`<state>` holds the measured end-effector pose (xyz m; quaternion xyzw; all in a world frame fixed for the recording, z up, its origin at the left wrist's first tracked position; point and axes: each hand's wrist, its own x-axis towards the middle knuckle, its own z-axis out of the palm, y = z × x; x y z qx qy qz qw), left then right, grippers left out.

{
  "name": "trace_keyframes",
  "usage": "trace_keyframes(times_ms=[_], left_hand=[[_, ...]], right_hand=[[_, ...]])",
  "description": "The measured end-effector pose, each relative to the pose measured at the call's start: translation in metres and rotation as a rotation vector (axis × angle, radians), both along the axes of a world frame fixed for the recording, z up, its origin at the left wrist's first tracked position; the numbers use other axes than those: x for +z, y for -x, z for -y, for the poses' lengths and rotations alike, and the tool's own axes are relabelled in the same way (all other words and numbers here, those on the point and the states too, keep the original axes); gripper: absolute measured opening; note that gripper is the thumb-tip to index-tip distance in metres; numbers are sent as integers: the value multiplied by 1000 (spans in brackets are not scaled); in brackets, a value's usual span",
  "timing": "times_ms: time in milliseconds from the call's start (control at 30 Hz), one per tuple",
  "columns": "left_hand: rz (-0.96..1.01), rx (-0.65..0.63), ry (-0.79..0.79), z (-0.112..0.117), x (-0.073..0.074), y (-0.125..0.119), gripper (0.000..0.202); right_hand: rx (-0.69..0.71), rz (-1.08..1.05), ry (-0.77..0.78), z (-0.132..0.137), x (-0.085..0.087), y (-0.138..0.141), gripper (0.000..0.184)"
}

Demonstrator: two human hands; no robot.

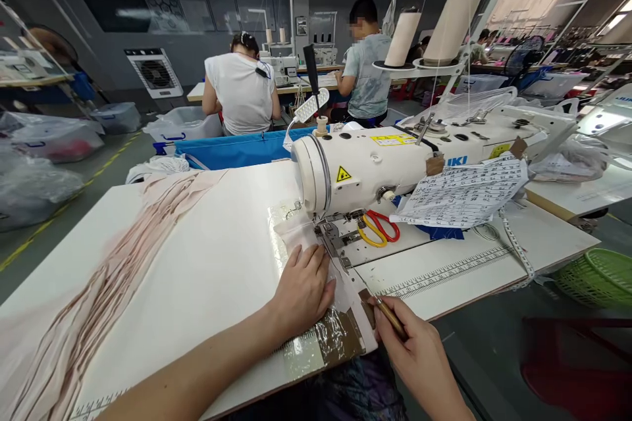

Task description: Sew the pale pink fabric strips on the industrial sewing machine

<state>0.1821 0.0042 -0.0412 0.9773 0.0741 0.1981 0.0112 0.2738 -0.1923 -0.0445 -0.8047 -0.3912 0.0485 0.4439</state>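
My left hand [303, 286] lies on a narrow strip of pale fabric [301, 233], fingers curled down on it, just in front of the presser foot [330, 237] of a white sewing machine [375, 164]. My right hand [419, 355] is at the table's front edge, pinched round a thin brown stick-like tool [390, 317] whose tip points toward the strip. The strip runs from under the foot toward me across the table.
A pile of pink fabric strips [113, 276] trails over the left of the white table [207, 256]. Scissors [378, 227] and a printed paper [464, 194] lie beside the machine. Two people sit with their backs to me at other machines. A green basket [597, 276] stands at right.
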Motion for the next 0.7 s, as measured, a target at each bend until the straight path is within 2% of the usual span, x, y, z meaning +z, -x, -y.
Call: trace_keyframes(times_ms=[367, 700], left_hand=[[-128, 0, -2, -2, 7, 1, 48], [-80, -5, -14, 4, 5, 4, 48]], right_hand=[[-35, -68, -21, -1, 3, 5, 35], [-51, -72, -14, 0, 2, 4, 37]])
